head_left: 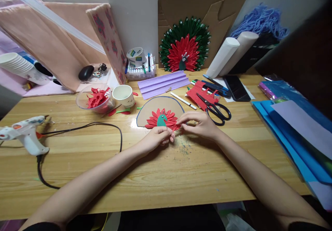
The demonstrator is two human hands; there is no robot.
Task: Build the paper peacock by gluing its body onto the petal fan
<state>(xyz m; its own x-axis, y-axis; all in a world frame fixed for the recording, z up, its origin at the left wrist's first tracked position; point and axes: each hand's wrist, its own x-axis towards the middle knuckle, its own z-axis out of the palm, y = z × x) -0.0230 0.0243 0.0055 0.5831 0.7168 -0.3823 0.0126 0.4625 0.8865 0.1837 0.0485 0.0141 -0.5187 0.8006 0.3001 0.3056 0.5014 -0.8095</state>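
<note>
A half-round cardboard piece [155, 107] lies on the wooden table [166, 175], with red paper petals [166, 119] fanned around a green bird shape [161, 120]. My left hand [158, 139] and my right hand [201, 124] meet at the lower right edge of the petals. Both hands have their fingers pinched together on a red petal there. Black-handled scissors [216, 110] lie just beyond my right hand on red paper scraps [201, 94].
A white glue gun [24, 134] with a black cord [85, 127] lies at the left. A clear bowl of red petals [95, 99] and a paper cup [123, 95] stand behind. A finished red-green fan [184, 47], purple pleated paper [162, 84], a phone [236, 88], blue sheets [298, 137].
</note>
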